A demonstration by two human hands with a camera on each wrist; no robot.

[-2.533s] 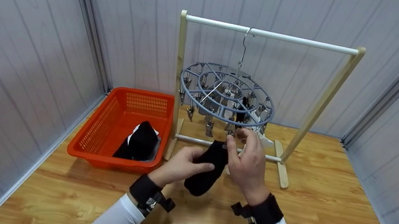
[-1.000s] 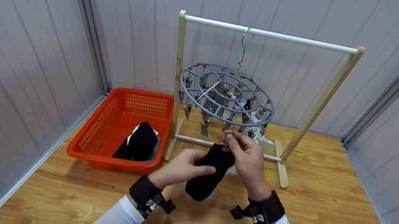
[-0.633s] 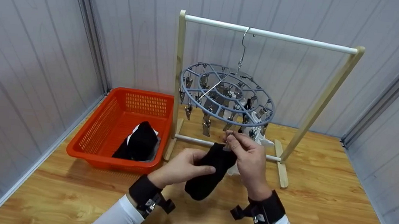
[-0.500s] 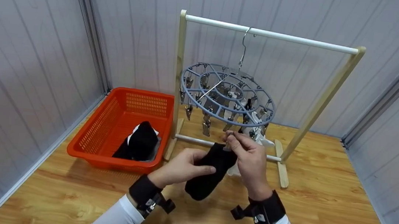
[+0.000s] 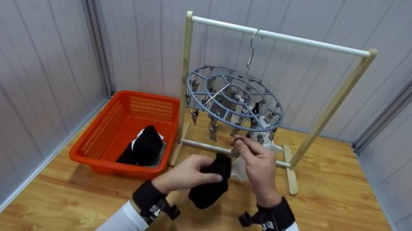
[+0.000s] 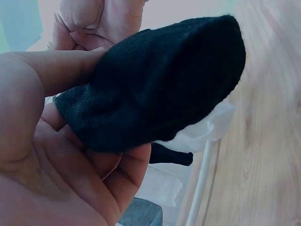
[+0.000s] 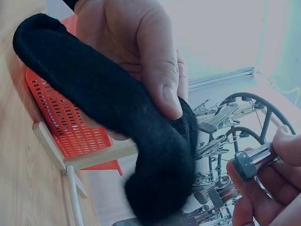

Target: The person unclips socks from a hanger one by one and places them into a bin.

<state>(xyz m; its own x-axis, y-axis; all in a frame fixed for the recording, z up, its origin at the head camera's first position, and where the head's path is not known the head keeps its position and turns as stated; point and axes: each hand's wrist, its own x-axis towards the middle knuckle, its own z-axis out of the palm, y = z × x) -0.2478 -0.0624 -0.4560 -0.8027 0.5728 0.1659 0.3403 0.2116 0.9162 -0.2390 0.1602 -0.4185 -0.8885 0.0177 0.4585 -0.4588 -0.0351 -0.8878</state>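
A black sock [image 5: 208, 192] is pinched between the thumb and fingers of my left hand [image 5: 186, 172], with its cuff end pointing up toward the hanger. In the right wrist view the sock [image 7: 94, 84] bends over at one end. My right hand [image 5: 260, 171] pinches a metal clip [image 7: 254, 162] with grey tips. The clip and the sock stand apart. Above the hands, a round grey clip hanger [image 5: 243, 128] hangs tilted, with several clips around it. White pieces [image 5: 265, 127], a black piece and a grey piece [image 6: 141, 213] hang below it.
An orange basket [image 5: 88, 158] on the left holds a black sock [image 5: 147, 148] over white and grey cloth. The hanger hooks onto the white top bar [image 5: 294, 40] of a wooden stand [image 5: 331, 109]. A lower white bar [image 5: 203, 145] crosses behind my hands. Panelled walls enclose the wooden surface.
The sock's cuff, which was up at the clip, has come down and left away from it. My right hand, first slightly higher, still pinches the clip; the hanger has swung slightly.
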